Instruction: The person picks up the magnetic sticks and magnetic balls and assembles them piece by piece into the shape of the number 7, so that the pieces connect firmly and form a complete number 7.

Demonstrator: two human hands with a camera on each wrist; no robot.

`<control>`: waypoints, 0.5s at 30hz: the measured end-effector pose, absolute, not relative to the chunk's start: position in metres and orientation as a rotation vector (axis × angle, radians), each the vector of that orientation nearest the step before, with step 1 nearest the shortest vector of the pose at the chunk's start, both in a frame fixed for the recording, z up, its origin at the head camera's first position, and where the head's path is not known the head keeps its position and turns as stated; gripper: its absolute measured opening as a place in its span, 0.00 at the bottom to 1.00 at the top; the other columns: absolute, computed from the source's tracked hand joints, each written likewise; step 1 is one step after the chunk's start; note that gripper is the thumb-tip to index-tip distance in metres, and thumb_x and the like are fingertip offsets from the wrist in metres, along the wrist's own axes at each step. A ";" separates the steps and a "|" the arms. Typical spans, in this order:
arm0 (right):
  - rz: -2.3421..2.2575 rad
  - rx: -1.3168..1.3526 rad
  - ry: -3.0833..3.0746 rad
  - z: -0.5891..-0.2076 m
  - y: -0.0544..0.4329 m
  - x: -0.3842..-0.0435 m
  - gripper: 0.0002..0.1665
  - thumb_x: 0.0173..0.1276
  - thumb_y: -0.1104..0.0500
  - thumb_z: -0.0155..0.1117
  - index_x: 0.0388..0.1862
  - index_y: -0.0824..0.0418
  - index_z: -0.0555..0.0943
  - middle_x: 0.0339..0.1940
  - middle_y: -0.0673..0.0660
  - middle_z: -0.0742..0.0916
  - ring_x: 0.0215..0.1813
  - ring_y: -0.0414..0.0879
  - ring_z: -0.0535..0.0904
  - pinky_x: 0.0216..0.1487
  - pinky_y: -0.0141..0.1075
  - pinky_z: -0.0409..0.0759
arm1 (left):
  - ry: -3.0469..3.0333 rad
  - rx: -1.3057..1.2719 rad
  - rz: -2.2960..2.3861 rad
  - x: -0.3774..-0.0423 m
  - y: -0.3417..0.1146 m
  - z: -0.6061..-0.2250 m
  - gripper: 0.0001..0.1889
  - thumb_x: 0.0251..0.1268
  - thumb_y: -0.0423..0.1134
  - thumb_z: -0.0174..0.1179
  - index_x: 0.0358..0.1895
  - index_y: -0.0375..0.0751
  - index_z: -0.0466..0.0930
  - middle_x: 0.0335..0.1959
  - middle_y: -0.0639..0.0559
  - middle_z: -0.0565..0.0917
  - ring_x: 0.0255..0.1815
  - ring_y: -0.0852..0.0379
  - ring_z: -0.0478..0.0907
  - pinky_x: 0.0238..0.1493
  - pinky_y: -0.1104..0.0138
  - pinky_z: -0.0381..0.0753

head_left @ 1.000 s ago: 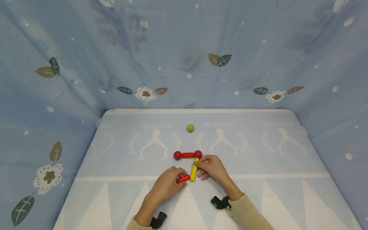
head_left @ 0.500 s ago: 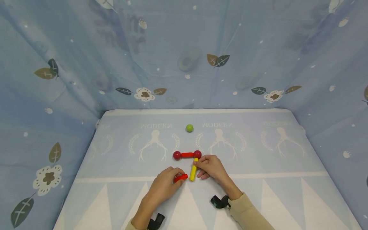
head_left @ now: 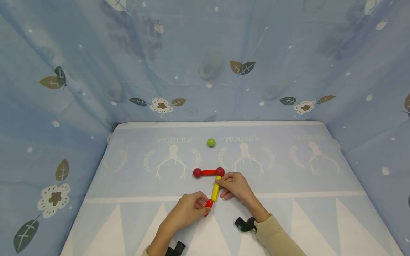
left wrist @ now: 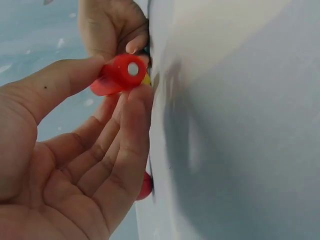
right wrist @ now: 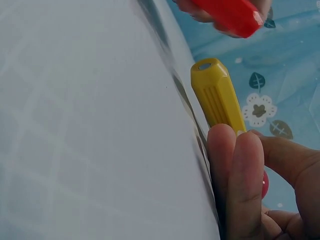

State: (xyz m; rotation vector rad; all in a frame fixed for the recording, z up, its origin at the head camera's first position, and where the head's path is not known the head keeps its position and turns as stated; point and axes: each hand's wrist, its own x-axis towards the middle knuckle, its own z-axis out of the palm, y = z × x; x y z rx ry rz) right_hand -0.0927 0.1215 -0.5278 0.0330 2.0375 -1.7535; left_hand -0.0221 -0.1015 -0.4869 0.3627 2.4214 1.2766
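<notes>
My left hand (head_left: 189, 209) pinches a short red rod (left wrist: 117, 75) between thumb and fingers. A pale round spot shows on the rod's end in the left wrist view. My right hand (head_left: 237, 186) pinches a yellow rod (right wrist: 215, 92), ridged along its side, with a metallic spot in its free end. In the head view the yellow rod's far end meets a dark red ball (head_left: 220, 171). Its near end is close to the held red rod; the right wrist view shows a gap between them. Another red rod (head_left: 209, 172) joins that ball to a second dark red ball (head_left: 197, 173).
A green ball (head_left: 211, 142) lies farther back on the patterned cloth-covered table (head_left: 272, 160). Blue printed curtains (head_left: 205, 53) stand around the back and sides. Black wrist devices (head_left: 245, 224) sit at both wrists.
The red rod in my left hand first shifted slightly left, then turned from sideways to roughly in line with the yellow rod, near its lower end. My right hand has stayed still.
</notes>
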 end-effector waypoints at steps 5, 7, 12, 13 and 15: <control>-1.757 0.027 2.035 -0.529 0.122 -0.093 0.24 0.64 0.49 0.74 0.41 0.70 0.79 0.26 0.62 0.88 0.22 0.54 0.85 0.22 0.38 0.82 | 2.408 0.365 1.244 -0.021 -0.098 -0.492 0.08 0.61 0.41 0.71 0.38 0.45 0.83 0.24 0.63 0.82 0.24 0.65 0.78 0.30 0.67 0.74; -1.759 0.025 2.033 -0.529 0.122 -0.093 0.25 0.64 0.49 0.74 0.41 0.70 0.79 0.26 0.62 0.88 0.22 0.54 0.85 0.22 0.38 0.82 | 2.412 0.357 1.231 -0.021 -0.097 -0.493 0.08 0.61 0.42 0.71 0.37 0.45 0.83 0.23 0.63 0.81 0.24 0.65 0.77 0.29 0.67 0.74; -1.756 0.029 2.034 -0.529 0.121 -0.093 0.25 0.63 0.49 0.74 0.41 0.70 0.79 0.26 0.62 0.88 0.22 0.54 0.85 0.22 0.38 0.82 | 2.416 0.348 1.226 -0.022 -0.095 -0.495 0.08 0.60 0.42 0.72 0.36 0.44 0.83 0.23 0.63 0.81 0.24 0.64 0.77 0.28 0.68 0.73; -1.756 0.030 2.034 -0.529 0.121 -0.093 0.25 0.64 0.49 0.74 0.41 0.70 0.79 0.27 0.62 0.88 0.22 0.54 0.85 0.22 0.39 0.82 | 2.418 0.347 1.224 -0.023 -0.095 -0.495 0.08 0.60 0.42 0.72 0.36 0.44 0.83 0.23 0.62 0.81 0.24 0.64 0.76 0.28 0.68 0.73; -1.758 0.035 2.030 -0.529 0.122 -0.093 0.25 0.63 0.49 0.74 0.42 0.70 0.79 0.27 0.62 0.88 0.22 0.54 0.85 0.22 0.39 0.82 | 2.419 0.343 1.217 -0.023 -0.094 -0.495 0.09 0.60 0.43 0.72 0.36 0.44 0.83 0.23 0.62 0.81 0.24 0.64 0.76 0.28 0.68 0.73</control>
